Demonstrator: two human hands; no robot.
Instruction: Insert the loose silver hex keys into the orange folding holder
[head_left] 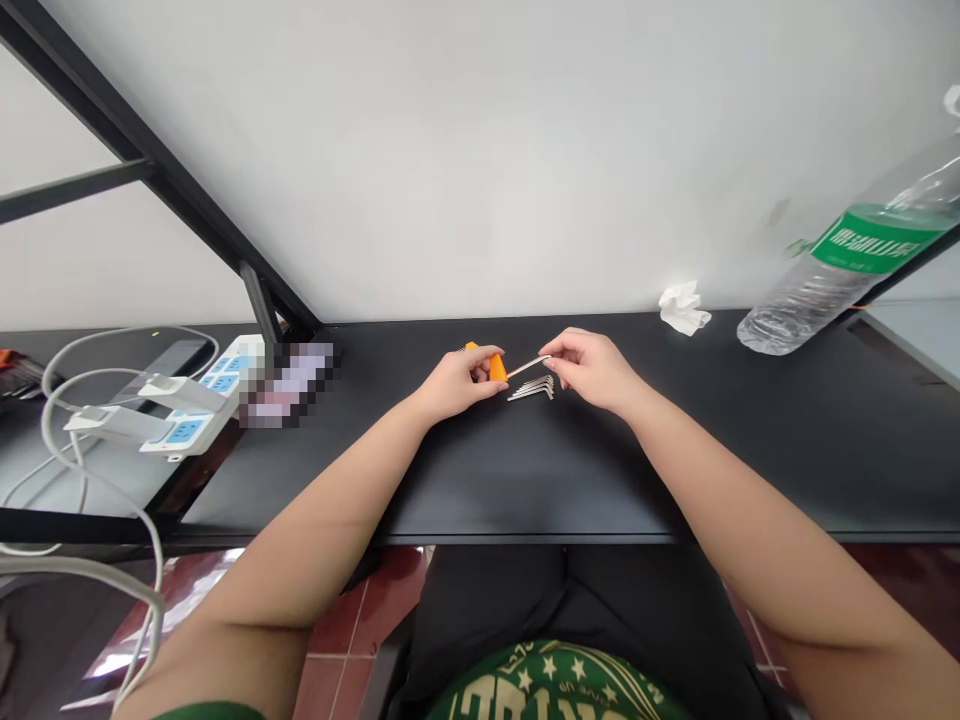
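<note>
My left hand (459, 382) is closed round a small orange holder (496, 366) just above the black table (525, 470). My right hand (589, 366) pinches one silver hex key (526, 366) by its bent end, and the key's straight end reaches to the orange holder. Several more silver hex keys (534, 389) lie side by side on the table right below, between the two hands.
A clear plastic bottle (847, 260) with a green label leans at the far right by the wall. A crumpled white tissue (683, 308) lies at the back. On the left, a white power strip (196, 400) with plugs and grey cables sits past a black frame.
</note>
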